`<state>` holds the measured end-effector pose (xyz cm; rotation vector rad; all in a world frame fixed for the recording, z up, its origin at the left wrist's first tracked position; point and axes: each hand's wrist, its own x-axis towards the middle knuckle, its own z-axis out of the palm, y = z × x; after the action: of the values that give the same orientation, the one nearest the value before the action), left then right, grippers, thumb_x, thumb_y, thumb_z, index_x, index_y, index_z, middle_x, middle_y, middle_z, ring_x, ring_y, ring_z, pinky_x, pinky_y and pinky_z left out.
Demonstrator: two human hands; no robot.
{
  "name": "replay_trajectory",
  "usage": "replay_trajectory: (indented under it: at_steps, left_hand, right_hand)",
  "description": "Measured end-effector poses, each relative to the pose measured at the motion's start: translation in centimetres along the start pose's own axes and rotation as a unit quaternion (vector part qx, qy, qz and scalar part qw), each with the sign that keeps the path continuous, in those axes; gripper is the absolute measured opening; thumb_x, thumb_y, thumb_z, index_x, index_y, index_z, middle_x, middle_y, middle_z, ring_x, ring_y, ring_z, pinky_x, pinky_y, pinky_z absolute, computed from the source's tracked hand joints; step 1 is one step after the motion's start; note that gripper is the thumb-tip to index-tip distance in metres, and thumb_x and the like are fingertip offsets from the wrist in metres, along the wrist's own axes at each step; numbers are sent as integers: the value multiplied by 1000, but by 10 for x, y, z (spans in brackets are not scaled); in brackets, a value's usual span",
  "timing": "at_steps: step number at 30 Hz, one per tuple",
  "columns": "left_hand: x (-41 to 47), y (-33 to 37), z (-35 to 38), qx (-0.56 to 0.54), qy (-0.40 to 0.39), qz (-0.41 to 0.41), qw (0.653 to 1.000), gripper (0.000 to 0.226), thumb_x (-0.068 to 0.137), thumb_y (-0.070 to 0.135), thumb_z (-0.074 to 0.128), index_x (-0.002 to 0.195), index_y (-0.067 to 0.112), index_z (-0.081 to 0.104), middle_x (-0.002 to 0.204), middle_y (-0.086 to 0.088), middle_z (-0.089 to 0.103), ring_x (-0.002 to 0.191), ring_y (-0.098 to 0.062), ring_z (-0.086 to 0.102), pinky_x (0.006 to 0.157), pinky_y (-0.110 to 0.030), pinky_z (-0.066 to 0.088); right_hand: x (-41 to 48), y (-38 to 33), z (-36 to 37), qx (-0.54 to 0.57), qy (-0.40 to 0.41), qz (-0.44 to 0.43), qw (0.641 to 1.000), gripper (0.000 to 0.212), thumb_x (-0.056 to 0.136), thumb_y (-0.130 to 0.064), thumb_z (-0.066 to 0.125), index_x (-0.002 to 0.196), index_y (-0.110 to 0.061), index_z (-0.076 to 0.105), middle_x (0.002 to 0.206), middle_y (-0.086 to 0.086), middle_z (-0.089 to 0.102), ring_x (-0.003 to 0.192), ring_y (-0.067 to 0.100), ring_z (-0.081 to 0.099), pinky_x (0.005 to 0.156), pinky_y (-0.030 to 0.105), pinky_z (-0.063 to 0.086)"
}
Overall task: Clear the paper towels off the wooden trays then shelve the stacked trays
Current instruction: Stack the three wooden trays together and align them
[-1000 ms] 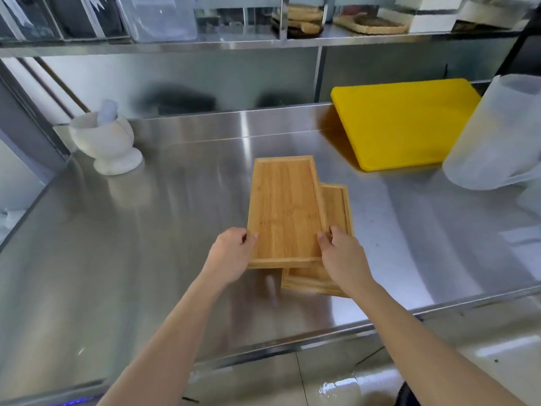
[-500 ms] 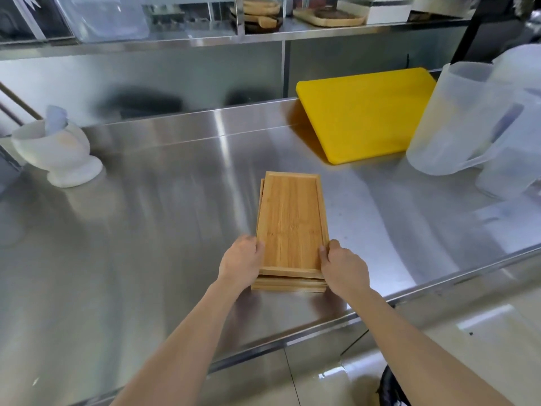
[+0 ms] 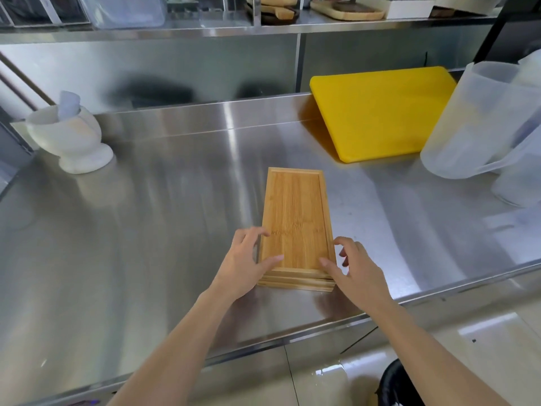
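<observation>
The stacked wooden trays lie squared up on the steel table, long side pointing away from me. No paper towel is in sight. My left hand is at the stack's near left corner, fingers spread, thumb resting on the top tray. At the near right corner, my right hand has its fingers apart and lifted, and only the thumb touches the tray. Neither hand grips the stack.
The steel shelf above the back wall holds wooden boards and a clear tub. A yellow cutting board leans at the back right beside clear plastic jugs. A white mortar stands far left. A black bin sits on the floor.
The top tray was slid over the lower ones until the stack lined up. Both hands then loosened from a grip on the near corners to spread fingers.
</observation>
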<state>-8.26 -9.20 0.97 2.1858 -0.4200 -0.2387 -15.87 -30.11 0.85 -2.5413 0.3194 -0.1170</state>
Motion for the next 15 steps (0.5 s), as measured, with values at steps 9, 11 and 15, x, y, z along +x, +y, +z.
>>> replay_trajectory:
  at_steps: [9,11,15]
  left_hand:
    - [-10,-20,-2,18,-68,26,997,37,78,15,71,73,42,46,128,0,45,114,-38,47,98,-35,37]
    - [-8,-22,0,18,-66,32,997,38,78,14,71,72,42,46,126,-2,49,116,-33,48,98,-36,38]
    - [-7,-27,2,7,-65,49,997,38,78,16,71,72,44,47,114,2,53,124,-18,44,103,-41,41]
  right_hand:
    - [-16,14,6,15,-70,-42,997,18,87,-26,58,104,-21,52,120,-5,46,83,19,59,81,35,54]
    - [-15,12,7,17,-73,-36,997,21,88,-25,58,107,-20,52,120,-5,45,84,17,58,82,31,53]
    - [-16,11,8,16,-57,-29,998,18,89,-21,56,106,-17,54,118,0,50,86,17,58,80,28,51]
